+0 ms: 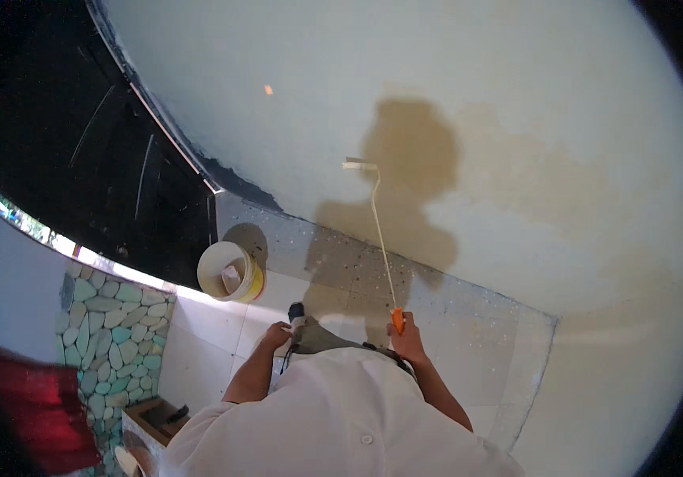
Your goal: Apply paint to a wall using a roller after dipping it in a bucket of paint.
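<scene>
A small paint roller (pixel 359 165) with a long thin cream-coloured rod is in my right hand (pixel 408 340). My fingers wrap round its orange handle (pixel 397 319). The roller head is up against the pale wall (pixel 532 103), beside my shadow; whether it touches the surface I cannot tell. My left hand (pixel 277 335) hangs by my thigh with its fingers loosely apart, and nothing shows in it. Ahead and to the left of that hand, a white bucket (pixel 213 253) with a yellow patch stands on the floor, a pale lump inside it.
Paint specks dot the tiled floor (pixel 206 326) along the wall's foot. A black door-like panel (pixel 63 143) stands at the left. Behind it are pebble-patterned stone (pixel 111 334) and red cloth (pixel 39 405). An open box (pixel 147 417) sits at the lower left.
</scene>
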The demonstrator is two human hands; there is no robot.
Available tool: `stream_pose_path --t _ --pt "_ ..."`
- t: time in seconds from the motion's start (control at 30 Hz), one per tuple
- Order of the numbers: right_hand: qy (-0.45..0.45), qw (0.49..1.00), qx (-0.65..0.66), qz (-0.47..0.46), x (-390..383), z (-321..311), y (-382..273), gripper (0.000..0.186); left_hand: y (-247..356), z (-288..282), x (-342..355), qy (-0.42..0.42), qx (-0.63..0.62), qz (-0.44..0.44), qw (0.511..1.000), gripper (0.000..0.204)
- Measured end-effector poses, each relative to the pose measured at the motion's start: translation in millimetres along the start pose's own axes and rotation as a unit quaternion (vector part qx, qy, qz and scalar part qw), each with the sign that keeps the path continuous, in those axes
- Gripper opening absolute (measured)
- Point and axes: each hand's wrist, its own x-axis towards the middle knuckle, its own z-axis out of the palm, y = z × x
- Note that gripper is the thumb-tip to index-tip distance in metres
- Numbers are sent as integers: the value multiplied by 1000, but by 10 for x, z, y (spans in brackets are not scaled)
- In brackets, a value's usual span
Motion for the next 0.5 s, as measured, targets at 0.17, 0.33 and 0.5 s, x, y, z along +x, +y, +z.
stream_pose_path --t 0.17,0.33,0.5 --pt "56 995 -71 47 94 431 -368 38 -505 -567 702 1 51 7 999 30" --pt "76 991 5 106 94 1065 -572 37 -1083 -1234 1457 -100 34 -21 994 34" --pt "156 966 66 194 90 1603 -1156 35 -924 -1987 1868 -92 171 82 978 40"
